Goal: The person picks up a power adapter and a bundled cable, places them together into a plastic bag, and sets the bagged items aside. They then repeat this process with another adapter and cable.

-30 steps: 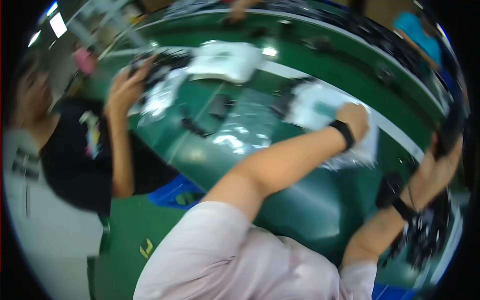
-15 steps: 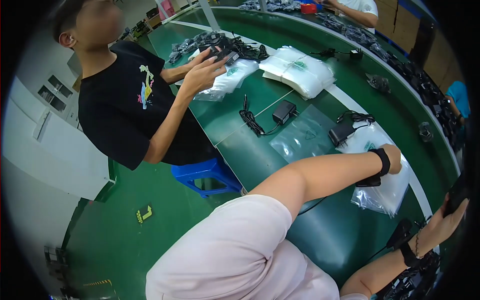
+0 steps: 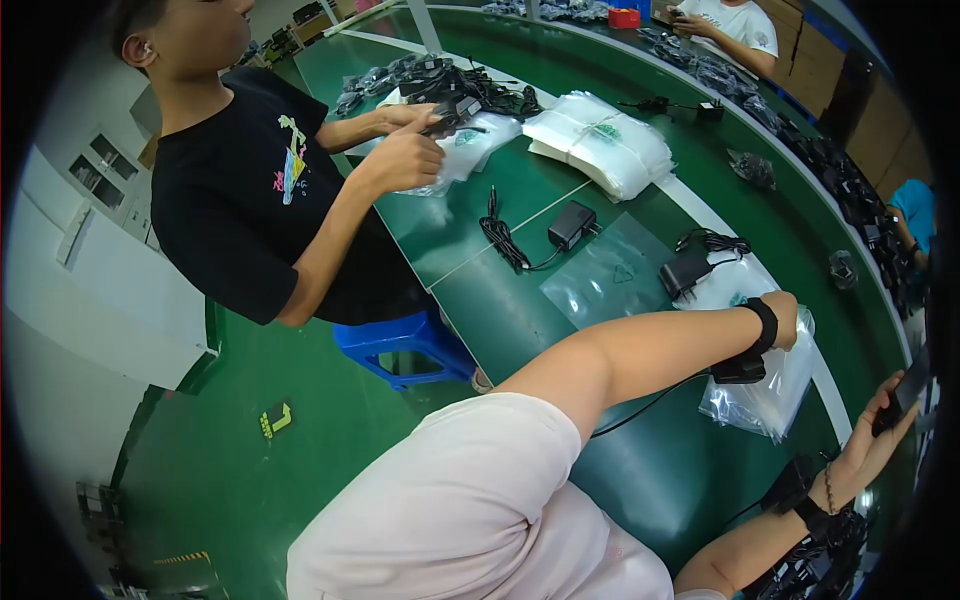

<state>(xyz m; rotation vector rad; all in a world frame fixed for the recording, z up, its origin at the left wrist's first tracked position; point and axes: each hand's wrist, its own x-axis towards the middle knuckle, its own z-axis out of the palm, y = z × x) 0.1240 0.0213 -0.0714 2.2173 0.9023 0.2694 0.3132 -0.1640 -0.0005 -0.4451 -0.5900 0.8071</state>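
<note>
The left hand (image 3: pixel 785 318) lies on a stack of clear, thin plastic bags (image 3: pixel 770 385), fingers hidden, so its grasp is unclear. The right hand (image 3: pixel 890 415) is clamped on a dark flat object (image 3: pixel 908 388), probably rigid. The bags look light, limp and slippery, best pinched at an edge.

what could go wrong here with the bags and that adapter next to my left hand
The left hand rests on a loose stack of clear bags near the table edge; a shove might slide some off. The black adapter and its coiled cord lie right beside it and may snag. The right hand holds a dark object beyond the table.
</note>
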